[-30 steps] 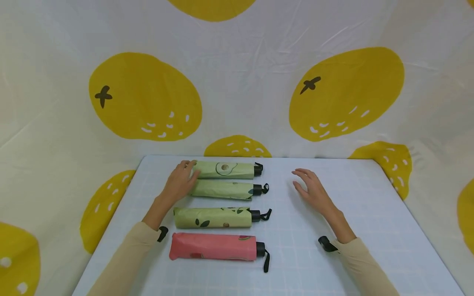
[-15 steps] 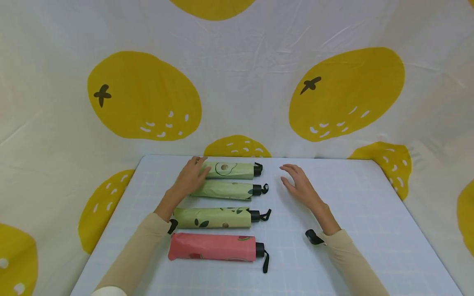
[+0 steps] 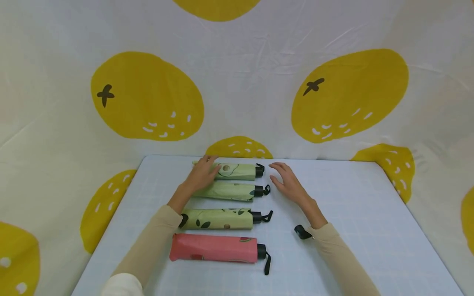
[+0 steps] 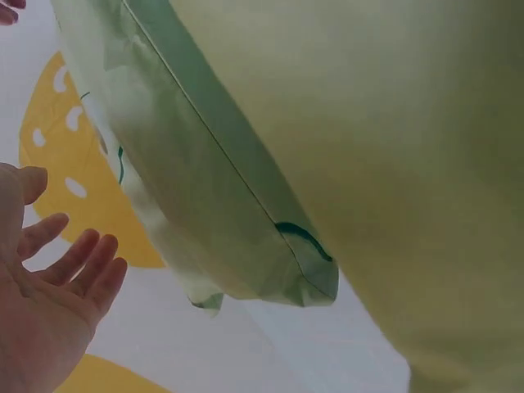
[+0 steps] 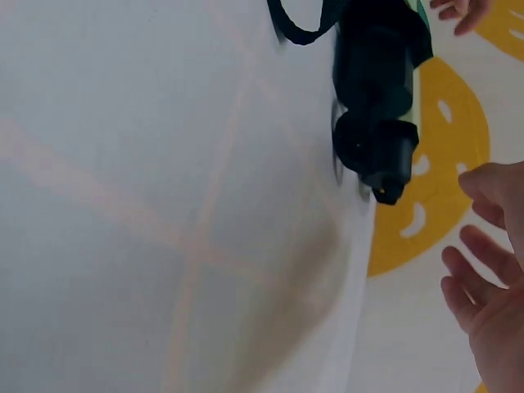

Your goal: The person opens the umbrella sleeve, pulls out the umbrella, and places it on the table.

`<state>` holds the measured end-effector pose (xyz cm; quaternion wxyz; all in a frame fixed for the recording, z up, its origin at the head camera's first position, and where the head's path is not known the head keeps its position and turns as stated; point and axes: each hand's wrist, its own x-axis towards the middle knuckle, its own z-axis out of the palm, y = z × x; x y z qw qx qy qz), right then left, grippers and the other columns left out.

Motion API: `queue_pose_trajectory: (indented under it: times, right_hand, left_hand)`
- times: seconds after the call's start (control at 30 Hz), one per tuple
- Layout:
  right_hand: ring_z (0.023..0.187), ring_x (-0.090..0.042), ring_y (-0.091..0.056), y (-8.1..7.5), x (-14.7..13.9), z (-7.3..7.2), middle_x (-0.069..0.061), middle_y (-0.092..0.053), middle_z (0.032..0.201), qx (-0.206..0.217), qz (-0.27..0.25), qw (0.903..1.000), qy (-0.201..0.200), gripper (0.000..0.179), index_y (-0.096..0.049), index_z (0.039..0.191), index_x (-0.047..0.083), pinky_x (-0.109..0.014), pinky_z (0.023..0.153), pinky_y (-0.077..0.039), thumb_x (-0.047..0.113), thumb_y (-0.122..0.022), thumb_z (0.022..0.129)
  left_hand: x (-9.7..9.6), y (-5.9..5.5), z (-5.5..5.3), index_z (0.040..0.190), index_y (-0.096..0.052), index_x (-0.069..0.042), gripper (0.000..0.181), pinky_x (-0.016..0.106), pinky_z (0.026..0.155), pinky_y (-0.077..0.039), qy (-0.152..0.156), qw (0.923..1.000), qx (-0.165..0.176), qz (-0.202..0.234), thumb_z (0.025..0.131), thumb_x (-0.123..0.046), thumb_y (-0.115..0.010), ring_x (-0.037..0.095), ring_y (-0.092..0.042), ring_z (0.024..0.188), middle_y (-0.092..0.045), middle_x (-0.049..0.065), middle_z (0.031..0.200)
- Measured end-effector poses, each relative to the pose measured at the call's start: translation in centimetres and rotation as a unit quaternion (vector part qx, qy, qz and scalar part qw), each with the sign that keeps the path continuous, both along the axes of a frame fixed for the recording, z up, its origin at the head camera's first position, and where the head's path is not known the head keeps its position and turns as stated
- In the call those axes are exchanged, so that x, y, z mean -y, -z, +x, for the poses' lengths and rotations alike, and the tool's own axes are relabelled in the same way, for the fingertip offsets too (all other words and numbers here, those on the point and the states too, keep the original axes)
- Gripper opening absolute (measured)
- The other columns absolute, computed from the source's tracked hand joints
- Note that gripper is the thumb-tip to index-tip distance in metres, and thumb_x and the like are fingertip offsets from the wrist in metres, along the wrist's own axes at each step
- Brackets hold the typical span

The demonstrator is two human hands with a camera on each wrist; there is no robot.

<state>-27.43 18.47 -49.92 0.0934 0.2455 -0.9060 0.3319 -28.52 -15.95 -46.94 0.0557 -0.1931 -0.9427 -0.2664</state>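
Four would be too exact, so several folded umbrellas lie in a column, black handles to the right. Farthest is a light green umbrella with an avocado print. Below it lie a second green umbrella, a leaf-printed green umbrella and a red umbrella. My left hand is over the left part of the farthest umbrella, fingers loosely bent and holding nothing, hiding some of it. My right hand hovers right of that umbrella's handle, fingers apart and relaxed, nothing in it.
The umbrellas lie on a pale checked tabletop. Behind it hangs a white cloth printed with large yellow fruit. A black wrist camera sits at the right sleeve.
My left hand has slid rightward along the farthest green umbrella. My right hand has come left, closer to its handle. The umbrellas stay in place.
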Motion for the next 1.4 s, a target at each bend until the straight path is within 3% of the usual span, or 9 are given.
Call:
queue_pose_trajectory:
  times: [0.27,0.63,0.9,1.17,1.4]
  right_hand:
    - [0.136,-0.038,-0.045,0.1,1.4,-1.1,-0.023,-0.047,0.145,0.015,-0.004,0.9995,-0.026,0.046,-0.052,0.144,-0.005,-0.053,0.115,-0.036,0.009,-0.065,0.101]
    - [0.135,-0.042,-0.044,1.2,2.9,-2.3,-0.028,-0.045,0.144,0.01,-0.005,0.9983,-0.057,0.049,-0.048,0.143,-0.01,-0.056,0.113,-0.037,0.006,-0.065,0.101]
    - [0.137,-0.045,-0.041,1.5,3.6,-2.8,-0.03,-0.043,0.147,0.034,0.001,0.9968,-0.072,0.052,-0.047,0.145,-0.01,-0.058,0.114,-0.034,0.004,-0.067,0.099]
    - [0.135,-0.048,-0.043,1.9,3.9,-3.3,-0.032,-0.046,0.145,0.061,0.03,0.9946,-0.079,0.049,-0.046,0.145,-0.011,-0.059,0.114,-0.034,0.004,-0.062,0.101]
    - [0.134,-0.046,-0.047,1.9,3.8,-3.7,-0.03,-0.051,0.142,0.054,0.031,0.9947,-0.082,0.048,-0.048,0.143,-0.012,-0.058,0.113,-0.037,-0.001,-0.064,0.099]
  left_hand:
    - [-1.0,-0.1,-0.6,0.148,-0.047,0.004,0.048,0.058,0.111,-0.038,0.012,0.9997,-0.003,-0.022,0.107,-0.018,-0.058,0.044,-0.048,0.132,-0.049,0.03,0.142]
    - [-2.6,0.3,-1.6,0.148,-0.046,0.003,0.051,0.059,0.11,-0.037,0.038,0.998,0.009,-0.051,0.107,-0.023,-0.058,0.045,-0.043,0.135,-0.048,0.03,0.142]
    - [-3.0,0.7,-1.8,0.151,-0.043,0.003,0.06,0.059,0.115,-0.03,0.033,0.9963,0.047,-0.064,0.105,-0.031,-0.061,0.046,-0.038,0.139,-0.044,0.029,0.145]
    - [-3.2,1.1,-2.2,0.147,-0.048,0.004,0.055,0.055,0.113,-0.034,0.053,0.9944,0.052,-0.074,0.103,-0.026,-0.065,0.045,-0.045,0.132,-0.05,0.027,0.139]
    - [-3.2,1.5,-2.4,0.143,-0.053,0.003,0.049,0.053,0.108,-0.04,0.072,0.9916,0.061,-0.088,0.102,-0.022,-0.066,0.042,-0.051,0.125,-0.054,0.025,0.137]
